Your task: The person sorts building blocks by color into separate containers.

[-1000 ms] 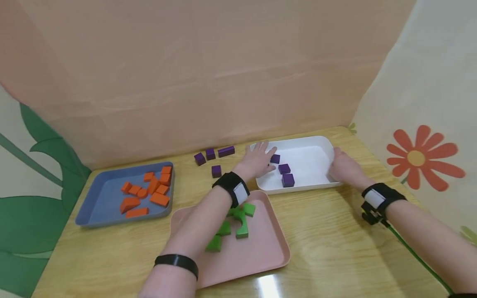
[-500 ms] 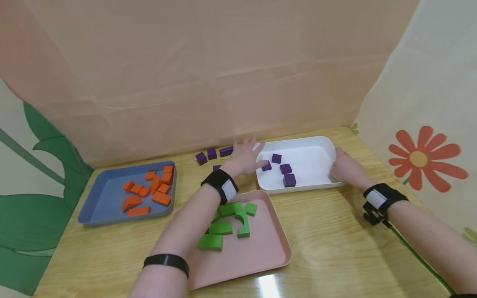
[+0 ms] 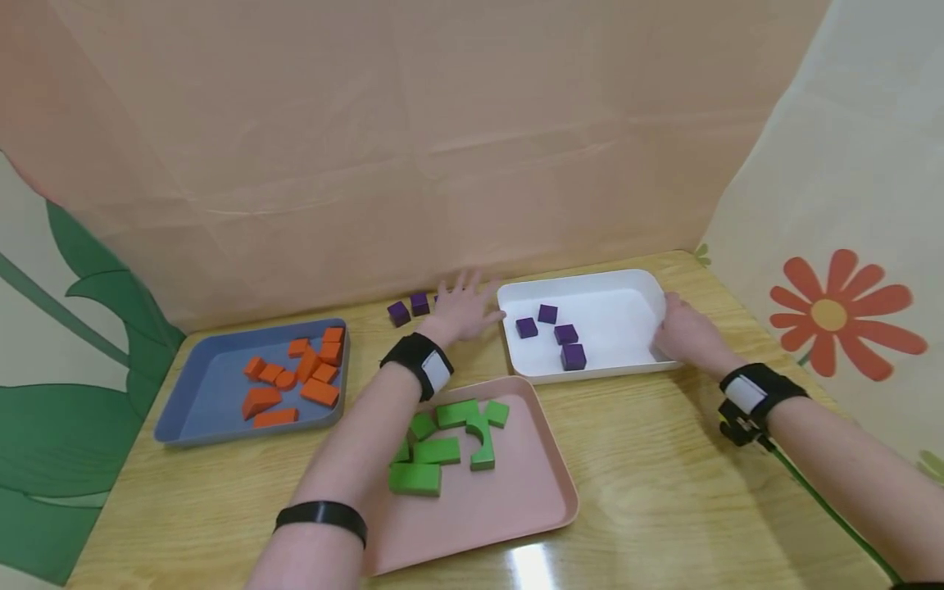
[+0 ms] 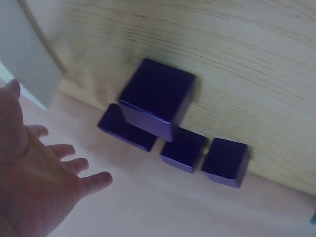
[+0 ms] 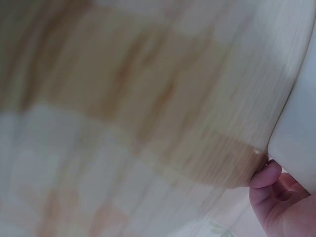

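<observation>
My left hand hovers with fingers spread just left of the white tray, holding nothing. Below it, a purple cube stands nearest the left wrist camera; the hand and wrist hide it from the head view. Beyond that cube, a long purple block lies in a row with two more cubes along the table's back edge. Several purple cubes sit in the left part of the white tray. My right hand holds the tray's right end, its fingers curled at the corner in the right wrist view.
A pink tray with several green blocks lies in front, under my left forearm. At the left stands a blue tray with several orange blocks. A papered wall rises behind the table.
My left hand has moved left, out of the white tray and over the purple blocks on the table. A purple cube it had covered now shows in the tray. The right hand stays put.
</observation>
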{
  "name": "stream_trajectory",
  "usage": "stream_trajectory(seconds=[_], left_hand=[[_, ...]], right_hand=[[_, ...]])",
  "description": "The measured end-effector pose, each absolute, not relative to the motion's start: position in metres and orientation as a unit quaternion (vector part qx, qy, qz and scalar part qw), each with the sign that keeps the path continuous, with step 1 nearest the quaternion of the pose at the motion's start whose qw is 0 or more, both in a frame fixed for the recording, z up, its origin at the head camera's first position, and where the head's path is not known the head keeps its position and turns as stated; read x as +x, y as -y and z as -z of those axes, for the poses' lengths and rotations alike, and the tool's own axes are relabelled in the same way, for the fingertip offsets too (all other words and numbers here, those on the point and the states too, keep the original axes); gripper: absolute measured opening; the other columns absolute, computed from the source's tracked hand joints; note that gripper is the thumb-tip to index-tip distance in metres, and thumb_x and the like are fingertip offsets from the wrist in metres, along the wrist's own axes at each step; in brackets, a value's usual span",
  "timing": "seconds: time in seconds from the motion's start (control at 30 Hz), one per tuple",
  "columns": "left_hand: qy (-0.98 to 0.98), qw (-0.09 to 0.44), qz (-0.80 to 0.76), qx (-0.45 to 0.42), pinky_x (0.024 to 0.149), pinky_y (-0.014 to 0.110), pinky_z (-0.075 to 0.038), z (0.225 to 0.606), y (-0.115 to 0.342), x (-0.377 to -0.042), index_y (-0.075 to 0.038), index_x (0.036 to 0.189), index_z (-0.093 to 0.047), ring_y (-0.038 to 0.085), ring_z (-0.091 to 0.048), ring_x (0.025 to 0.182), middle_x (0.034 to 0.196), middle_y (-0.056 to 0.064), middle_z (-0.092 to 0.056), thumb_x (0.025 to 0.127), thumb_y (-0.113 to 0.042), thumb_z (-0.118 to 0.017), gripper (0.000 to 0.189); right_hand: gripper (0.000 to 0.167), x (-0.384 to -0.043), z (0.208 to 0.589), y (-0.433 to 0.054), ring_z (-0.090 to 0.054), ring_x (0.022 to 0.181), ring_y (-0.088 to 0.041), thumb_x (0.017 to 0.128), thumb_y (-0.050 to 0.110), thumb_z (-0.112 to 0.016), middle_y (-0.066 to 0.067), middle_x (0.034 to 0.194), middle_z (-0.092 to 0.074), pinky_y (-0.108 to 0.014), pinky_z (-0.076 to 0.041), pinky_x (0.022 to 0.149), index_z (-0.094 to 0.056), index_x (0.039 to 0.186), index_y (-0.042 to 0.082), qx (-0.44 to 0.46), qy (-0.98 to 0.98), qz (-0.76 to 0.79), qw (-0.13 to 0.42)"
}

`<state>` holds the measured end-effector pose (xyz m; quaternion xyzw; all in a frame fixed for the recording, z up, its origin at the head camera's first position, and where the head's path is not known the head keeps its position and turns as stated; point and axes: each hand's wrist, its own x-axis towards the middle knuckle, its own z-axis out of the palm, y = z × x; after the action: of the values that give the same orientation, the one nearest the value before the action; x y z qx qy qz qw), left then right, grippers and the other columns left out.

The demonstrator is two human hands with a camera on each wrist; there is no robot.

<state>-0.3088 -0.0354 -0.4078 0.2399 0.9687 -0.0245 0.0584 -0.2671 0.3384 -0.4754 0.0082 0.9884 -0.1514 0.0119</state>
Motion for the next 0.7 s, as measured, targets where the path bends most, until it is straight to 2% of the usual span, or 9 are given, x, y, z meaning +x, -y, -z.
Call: stream_trajectory(seconds=[0.17, 0.43, 0.53, 0.63, 0.7], left_hand=[[-0.973, 0.051, 0.017, 0.224, 0.099, 0.060, -0.008, 0.412, 0.049, -0.315, -0.029, 0.144, -0.007, 0.032, 0.001, 0.133, 0.148, 0.008, -0.004, 0.087, -0.061, -0.026, 0.068], [-0.975, 0.063, 0.024, 0.211, 0.100, 0.057, -0.012, 0.420, 0.062, -0.318, -0.024, 0.144, -0.007, 0.029, 0.000, 0.133, 0.148, 0.008, -0.009, 0.088, -0.057, -0.031, 0.070], [-0.973, 0.066, 0.033, 0.217, 0.101, 0.053, -0.016, 0.422, 0.062, -0.317, -0.021, 0.144, -0.008, 0.031, -0.011, 0.132, 0.146, 0.011, -0.017, 0.088, -0.056, -0.034, 0.071], [-0.972, 0.062, 0.033, 0.223, 0.101, 0.048, -0.021, 0.424, 0.062, -0.317, -0.018, 0.144, -0.010, 0.034, -0.023, 0.128, 0.141, 0.014, -0.026, 0.088, -0.049, -0.043, 0.073], [-0.970, 0.051, 0.025, 0.236, 0.098, 0.045, -0.028, 0.426, 0.061, -0.317, -0.014, 0.141, -0.021, 0.033, -0.034, 0.121, 0.133, 0.015, -0.037, 0.088, -0.040, -0.049, 0.065]], right_hand=[[0.060, -0.267, 0.474, -0.339, -0.048, 0.079, -0.035, 0.081, 0.007, -0.041, -0.039, 0.110, -0.041, -0.048, -0.043, 0.065, -0.015, 0.129, -0.020, 0.004, -0.988, 0.155, 0.014], [0.060, -0.266, 0.476, -0.339, -0.048, 0.075, -0.033, 0.081, 0.007, -0.040, -0.038, 0.107, -0.043, -0.044, -0.043, 0.061, -0.015, 0.128, -0.019, 0.001, -0.988, 0.156, 0.018], [0.057, -0.265, 0.475, -0.338, -0.049, 0.074, -0.033, 0.082, 0.008, -0.039, -0.038, 0.104, -0.045, -0.045, -0.043, 0.061, -0.017, 0.127, -0.019, -0.005, -0.988, 0.153, 0.010], [0.056, -0.265, 0.475, -0.338, -0.049, 0.074, -0.033, 0.081, 0.007, -0.040, -0.037, 0.102, -0.046, -0.046, -0.043, 0.061, -0.019, 0.126, -0.019, -0.009, -0.988, 0.155, 0.004], [0.056, -0.265, 0.474, -0.338, -0.049, 0.074, -0.033, 0.081, 0.007, -0.041, -0.037, 0.102, -0.046, -0.045, -0.043, 0.061, -0.020, 0.125, -0.019, -0.010, -0.987, 0.157, 0.002]])
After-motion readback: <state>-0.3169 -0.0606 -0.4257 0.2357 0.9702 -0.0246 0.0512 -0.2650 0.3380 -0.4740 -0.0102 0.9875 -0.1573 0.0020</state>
